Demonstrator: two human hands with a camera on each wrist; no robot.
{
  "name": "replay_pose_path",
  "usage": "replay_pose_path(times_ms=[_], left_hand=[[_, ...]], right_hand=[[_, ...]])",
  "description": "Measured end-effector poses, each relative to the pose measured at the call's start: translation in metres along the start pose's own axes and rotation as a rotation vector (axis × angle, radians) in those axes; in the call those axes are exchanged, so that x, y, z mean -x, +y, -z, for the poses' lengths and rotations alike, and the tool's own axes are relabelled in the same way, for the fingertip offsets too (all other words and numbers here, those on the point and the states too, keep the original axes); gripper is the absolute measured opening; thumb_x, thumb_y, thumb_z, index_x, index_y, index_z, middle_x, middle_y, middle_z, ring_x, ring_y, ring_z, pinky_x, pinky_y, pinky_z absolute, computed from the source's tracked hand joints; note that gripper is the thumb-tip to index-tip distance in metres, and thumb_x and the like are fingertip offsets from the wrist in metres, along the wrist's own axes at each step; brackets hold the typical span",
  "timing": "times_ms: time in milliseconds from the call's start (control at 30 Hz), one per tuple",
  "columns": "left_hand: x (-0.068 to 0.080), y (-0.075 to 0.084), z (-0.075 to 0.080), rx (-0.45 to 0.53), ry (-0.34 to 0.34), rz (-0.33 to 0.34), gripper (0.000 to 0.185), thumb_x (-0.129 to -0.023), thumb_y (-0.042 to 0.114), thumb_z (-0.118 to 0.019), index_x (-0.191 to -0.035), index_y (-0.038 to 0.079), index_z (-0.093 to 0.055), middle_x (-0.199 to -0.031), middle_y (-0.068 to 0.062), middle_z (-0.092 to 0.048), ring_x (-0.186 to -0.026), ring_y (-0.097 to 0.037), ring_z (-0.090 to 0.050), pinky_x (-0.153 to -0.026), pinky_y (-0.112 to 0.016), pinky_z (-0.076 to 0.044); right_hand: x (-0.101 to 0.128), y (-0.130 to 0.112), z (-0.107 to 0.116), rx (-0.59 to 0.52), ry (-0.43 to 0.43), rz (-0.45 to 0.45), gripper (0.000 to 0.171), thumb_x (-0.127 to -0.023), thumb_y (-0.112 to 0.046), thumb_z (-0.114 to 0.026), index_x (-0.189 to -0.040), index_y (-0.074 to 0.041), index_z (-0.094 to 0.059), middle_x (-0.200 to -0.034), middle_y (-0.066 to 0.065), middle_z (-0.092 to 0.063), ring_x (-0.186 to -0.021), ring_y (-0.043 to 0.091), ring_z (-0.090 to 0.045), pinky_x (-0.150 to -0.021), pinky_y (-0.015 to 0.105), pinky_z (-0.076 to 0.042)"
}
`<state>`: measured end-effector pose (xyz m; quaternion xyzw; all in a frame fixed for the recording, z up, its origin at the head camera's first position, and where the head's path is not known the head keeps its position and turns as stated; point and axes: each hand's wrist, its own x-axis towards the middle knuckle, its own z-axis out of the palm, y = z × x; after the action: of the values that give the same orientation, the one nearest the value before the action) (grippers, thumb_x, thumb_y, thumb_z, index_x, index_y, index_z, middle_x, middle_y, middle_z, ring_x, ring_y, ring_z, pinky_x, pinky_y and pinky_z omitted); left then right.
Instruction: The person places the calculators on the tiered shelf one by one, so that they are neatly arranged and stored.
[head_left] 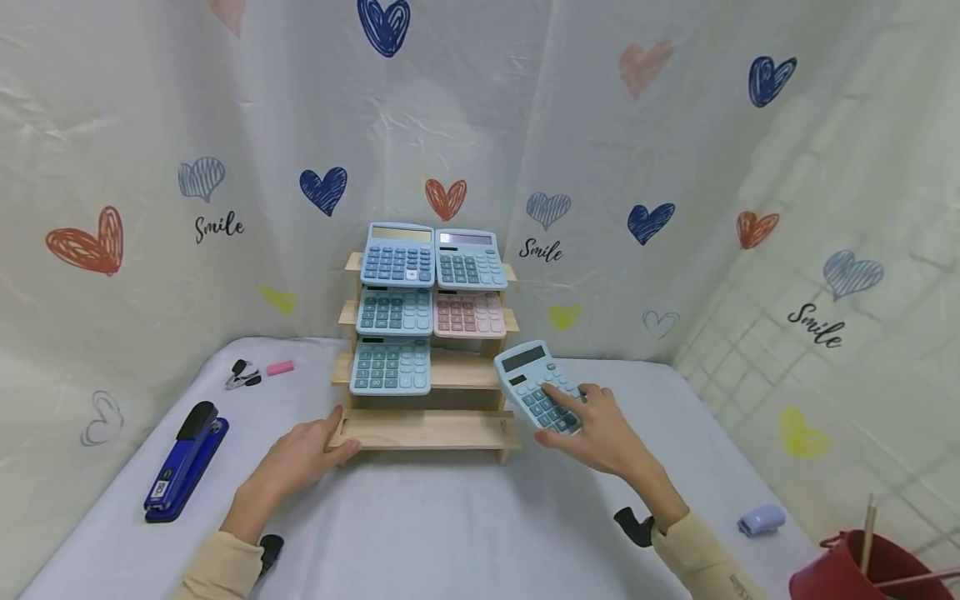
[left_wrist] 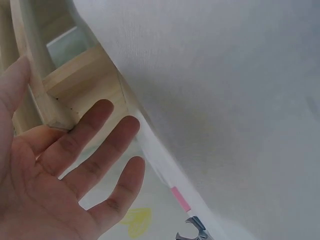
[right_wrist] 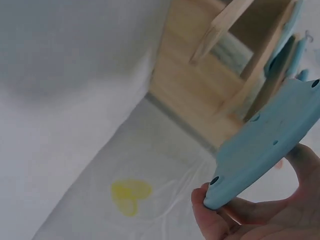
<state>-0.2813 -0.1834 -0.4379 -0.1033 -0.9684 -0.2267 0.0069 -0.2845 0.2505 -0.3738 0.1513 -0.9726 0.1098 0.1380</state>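
A stepped wooden rack (head_left: 420, 430) stands on the white table, with blue calculators (head_left: 392, 367) and a pink calculator (head_left: 469, 315) leaning on its upper tiers. My left hand (head_left: 300, 457) holds the rack's lower left corner between thumb and index finger; its other fingers (left_wrist: 102, 162) extend loosely beside the wood. To the right of the rack, my right hand (head_left: 600, 429) grips a light blue calculator (head_left: 531, 367) by its edges, tilted and raised off the table. In the right wrist view this calculator's underside (right_wrist: 267, 145) shows. Bare wood shows on the bottom tier.
A blue stapler (head_left: 186, 462) lies at the left, with a pink eraser-like block (head_left: 281, 367) and metal binder clips (head_left: 243, 375) farther back. At the right are a small lavender object (head_left: 762, 519) and a red bucket (head_left: 832, 567) holding sticks. A heart-patterned curtain (head_left: 480, 108) hangs behind.
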Motion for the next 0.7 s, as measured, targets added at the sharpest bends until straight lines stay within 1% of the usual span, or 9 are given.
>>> replay_pose_path(times_ms=[100, 200, 267, 367, 533, 700], left_hand=[[0.0, 0.0, 0.0, -0.002, 0.001, 0.001, 0.085, -0.096, 0.051, -0.062, -0.15, -0.008, -0.037, -0.138, -0.031, -0.058, -0.106, -0.031, -0.065, -0.086, -0.054, -0.052], [-0.001, 0.001, -0.001, 0.002, -0.002, 0.001, 0.084, -0.096, 0.051, -0.062, -0.151, -0.008, -0.036, -0.138, -0.031, -0.058, -0.102, -0.029, -0.064, -0.084, -0.053, -0.052], [-0.001, 0.0, -0.001, 0.002, -0.004, 0.003, 0.085, -0.096, 0.051, -0.062, -0.151, -0.008, -0.036, -0.138, -0.031, -0.057, -0.099, -0.027, -0.063, -0.084, -0.052, -0.052], [-0.002, 0.0, -0.001, -0.003, -0.003, 0.007, 0.086, -0.096, 0.053, -0.061, -0.151, -0.008, -0.035, -0.138, -0.032, -0.057, -0.097, -0.026, -0.062, -0.083, -0.053, -0.052], [-0.003, 0.0, -0.001, -0.007, 0.006, 0.006, 0.086, -0.096, 0.054, -0.061, -0.151, -0.007, -0.036, -0.137, -0.032, -0.058, -0.1, -0.029, -0.064, -0.083, -0.054, -0.052], [-0.002, -0.001, -0.002, -0.001, -0.001, 0.01, 0.087, -0.095, 0.055, -0.061, -0.151, -0.007, -0.036, -0.138, -0.031, -0.057, -0.107, -0.033, -0.065, -0.087, -0.057, -0.052]], right_hand=[[0.004, -0.016, -0.003, -0.009, -0.017, 0.045, 0.073, -0.081, -0.065, -0.068, -0.144, -0.03, -0.056, -0.135, 0.03, -0.053, -0.113, 0.038, -0.049, -0.079, 0.044, -0.046], [0.004, -0.031, -0.006, -0.01, -0.025, 0.084, 0.073, -0.08, -0.066, -0.069, -0.143, -0.032, -0.057, -0.136, 0.029, -0.053, -0.112, 0.037, -0.049, -0.08, 0.044, -0.046], [0.0, -0.04, -0.008, -0.009, -0.019, 0.103, 0.072, -0.079, -0.065, -0.069, -0.142, -0.032, -0.058, -0.137, 0.029, -0.052, -0.113, 0.037, -0.049, -0.083, 0.047, -0.046], [-0.009, -0.051, -0.012, -0.002, 0.014, 0.117, 0.072, -0.077, -0.063, -0.071, -0.14, -0.029, -0.061, -0.135, 0.031, -0.053, -0.111, 0.039, -0.05, -0.088, 0.051, -0.045], [-0.025, -0.067, -0.023, 0.017, 0.077, 0.088, 0.072, -0.077, -0.064, -0.07, -0.137, -0.024, -0.064, -0.132, 0.034, -0.056, -0.106, 0.043, -0.052, -0.09, 0.053, -0.044], [-0.038, -0.083, -0.038, 0.045, 0.135, 0.045, 0.076, -0.077, -0.07, -0.068, -0.136, -0.021, -0.065, -0.129, 0.037, -0.053, -0.096, 0.043, -0.05, -0.082, 0.05, -0.043]])
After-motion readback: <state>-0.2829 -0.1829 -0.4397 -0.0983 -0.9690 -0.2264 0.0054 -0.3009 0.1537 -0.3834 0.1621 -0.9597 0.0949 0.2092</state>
